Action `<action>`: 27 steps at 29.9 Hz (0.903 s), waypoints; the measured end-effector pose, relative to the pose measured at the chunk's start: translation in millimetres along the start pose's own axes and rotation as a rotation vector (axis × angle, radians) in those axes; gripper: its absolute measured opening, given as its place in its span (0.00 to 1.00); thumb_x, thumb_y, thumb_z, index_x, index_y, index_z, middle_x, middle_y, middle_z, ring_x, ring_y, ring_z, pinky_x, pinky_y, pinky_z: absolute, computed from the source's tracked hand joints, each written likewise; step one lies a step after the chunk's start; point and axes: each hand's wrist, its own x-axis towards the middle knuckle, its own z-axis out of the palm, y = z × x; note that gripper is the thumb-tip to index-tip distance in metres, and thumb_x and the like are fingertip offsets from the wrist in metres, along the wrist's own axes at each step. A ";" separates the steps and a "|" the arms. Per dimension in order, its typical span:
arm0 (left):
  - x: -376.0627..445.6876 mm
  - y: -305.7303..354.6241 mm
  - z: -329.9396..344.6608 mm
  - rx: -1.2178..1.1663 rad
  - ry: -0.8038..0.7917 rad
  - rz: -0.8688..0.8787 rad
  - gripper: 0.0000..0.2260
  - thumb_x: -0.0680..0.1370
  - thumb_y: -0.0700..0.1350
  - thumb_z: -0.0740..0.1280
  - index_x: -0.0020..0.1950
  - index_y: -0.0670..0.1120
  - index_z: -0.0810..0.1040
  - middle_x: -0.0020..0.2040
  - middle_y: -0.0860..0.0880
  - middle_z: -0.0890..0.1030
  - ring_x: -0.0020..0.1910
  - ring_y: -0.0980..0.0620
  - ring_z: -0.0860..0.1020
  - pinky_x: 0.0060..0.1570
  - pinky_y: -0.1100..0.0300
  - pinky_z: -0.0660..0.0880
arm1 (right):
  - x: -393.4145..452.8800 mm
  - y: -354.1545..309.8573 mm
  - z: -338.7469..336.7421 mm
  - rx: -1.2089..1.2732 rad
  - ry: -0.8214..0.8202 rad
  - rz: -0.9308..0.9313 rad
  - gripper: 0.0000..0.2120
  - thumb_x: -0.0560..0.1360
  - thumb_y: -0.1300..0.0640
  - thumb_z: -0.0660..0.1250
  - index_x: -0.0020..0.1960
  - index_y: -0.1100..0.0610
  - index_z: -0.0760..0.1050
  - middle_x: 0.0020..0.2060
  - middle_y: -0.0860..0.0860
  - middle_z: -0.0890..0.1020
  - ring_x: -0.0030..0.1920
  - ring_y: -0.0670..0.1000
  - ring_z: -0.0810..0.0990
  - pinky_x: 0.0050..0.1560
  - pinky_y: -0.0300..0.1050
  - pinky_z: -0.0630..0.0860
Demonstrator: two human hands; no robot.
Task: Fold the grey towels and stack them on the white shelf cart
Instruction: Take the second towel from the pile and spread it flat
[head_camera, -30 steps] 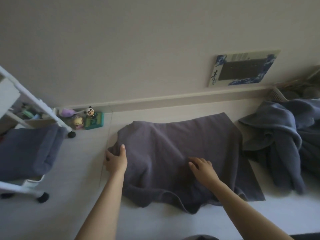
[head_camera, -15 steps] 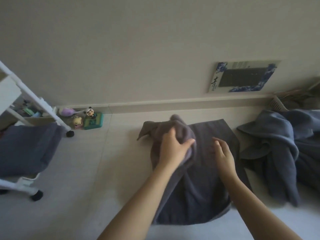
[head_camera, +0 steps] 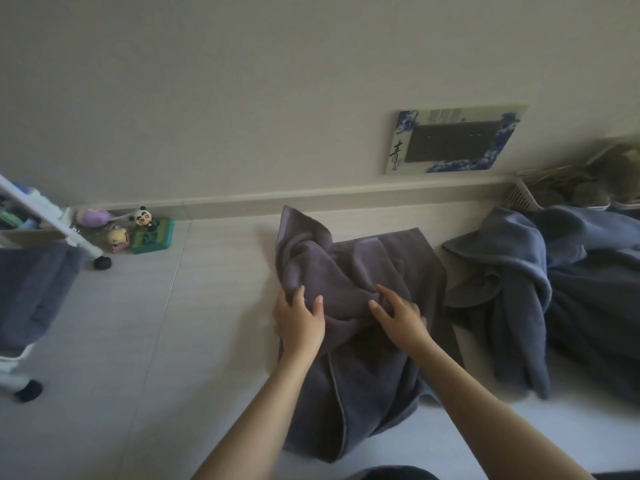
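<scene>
A dark grey towel (head_camera: 360, 368) lies on the pale floor, its left half thrown over to the right and bunched on top. My left hand (head_camera: 298, 322) grips the bunched cloth at the towel's left edge. My right hand (head_camera: 398, 315) rests on the folded-over layer with its fingers curled into the fabric. At the left edge stands the white shelf cart (head_camera: 14, 362), with a folded grey towel (head_camera: 27, 292) on its lower shelf. A heap of unfolded blue-grey towels (head_camera: 540, 299) lies to the right.
Small toys, among them a panda figure (head_camera: 144, 218) and a green box (head_camera: 152, 237), sit by the skirting board near the cart's black wheel (head_camera: 102, 263). A blue-and-white card (head_camera: 453, 138) leans on the wall. A white basket (head_camera: 526, 195) stands at the far right.
My left hand carried the towel's left side over to the right, halving its width. It has since drawn back toward me to the left edge, and my right hand shifted onto the folded layer.
</scene>
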 end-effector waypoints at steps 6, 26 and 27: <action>-11.1 6.8 13.2 0.207 -0.285 0.277 0.27 0.74 0.63 0.65 0.69 0.51 0.72 0.65 0.49 0.68 0.66 0.45 0.65 0.64 0.52 0.63 | 4.2 1.1 -0.6 0.013 0.103 -0.047 0.07 0.76 0.47 0.65 0.50 0.48 0.75 0.49 0.49 0.76 0.57 0.56 0.72 0.57 0.49 0.65; 81.1 -7.4 2.2 -0.351 -0.039 -0.149 0.21 0.80 0.49 0.61 0.68 0.38 0.70 0.66 0.38 0.74 0.66 0.39 0.71 0.65 0.50 0.67 | -15.4 -6.6 2.6 -0.065 0.452 -0.115 0.09 0.77 0.51 0.63 0.55 0.52 0.76 0.56 0.50 0.77 0.60 0.55 0.71 0.62 0.51 0.63; 88.1 -6.9 3.4 -0.345 -0.031 -0.145 0.20 0.80 0.49 0.61 0.65 0.37 0.72 0.64 0.37 0.75 0.64 0.38 0.72 0.63 0.49 0.68 | -13.4 -12.6 4.1 -0.056 0.442 -0.139 0.10 0.77 0.51 0.62 0.56 0.51 0.76 0.57 0.49 0.77 0.61 0.53 0.70 0.64 0.50 0.61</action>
